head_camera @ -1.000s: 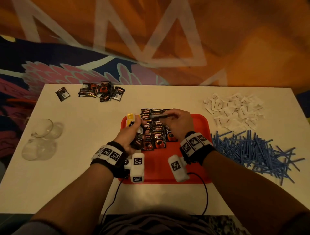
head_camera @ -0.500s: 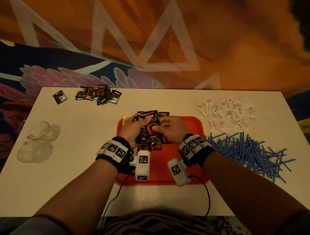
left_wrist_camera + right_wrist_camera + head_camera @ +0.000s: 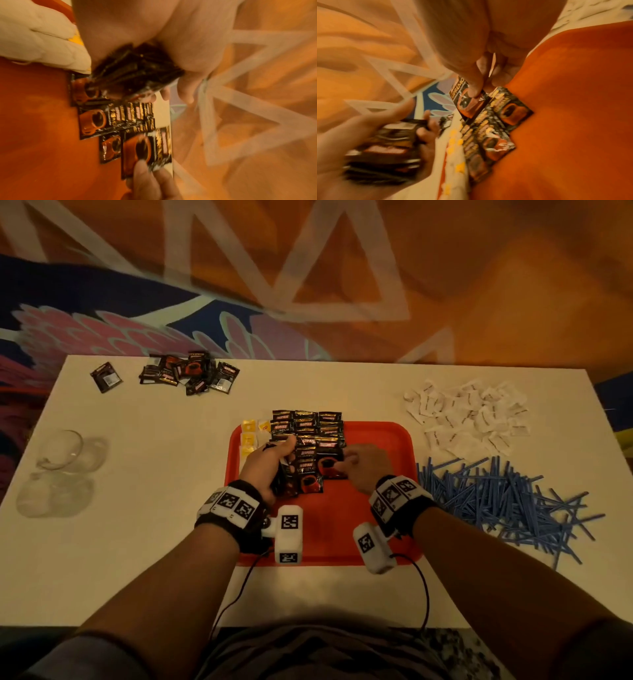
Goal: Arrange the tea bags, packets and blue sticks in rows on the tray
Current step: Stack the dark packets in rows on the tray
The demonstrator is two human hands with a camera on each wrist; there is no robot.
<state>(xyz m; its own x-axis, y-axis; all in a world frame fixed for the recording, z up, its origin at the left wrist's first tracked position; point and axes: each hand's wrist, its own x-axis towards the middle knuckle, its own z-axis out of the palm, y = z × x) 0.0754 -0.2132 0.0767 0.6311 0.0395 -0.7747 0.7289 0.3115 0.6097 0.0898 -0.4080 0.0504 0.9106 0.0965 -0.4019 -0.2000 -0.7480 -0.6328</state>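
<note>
The head camera looked down and forward from above the person's chest, taking in the whole pale rectangular bench (image 3: 144,542) and the flat red plastic tray (image 3: 383,446) at its middle. The left wrist camera sat very close, facing along the left hand (image 3: 130,33) toward the rows of black coffee packets (image 3: 118,120) on the tray. The right wrist camera, equally near, faced along the right hand (image 3: 471,44). All three views shared those packets and the tray.

Left hand (image 3: 265,465) hides tea bags (image 3: 249,436); wrist views blurred.
</note>
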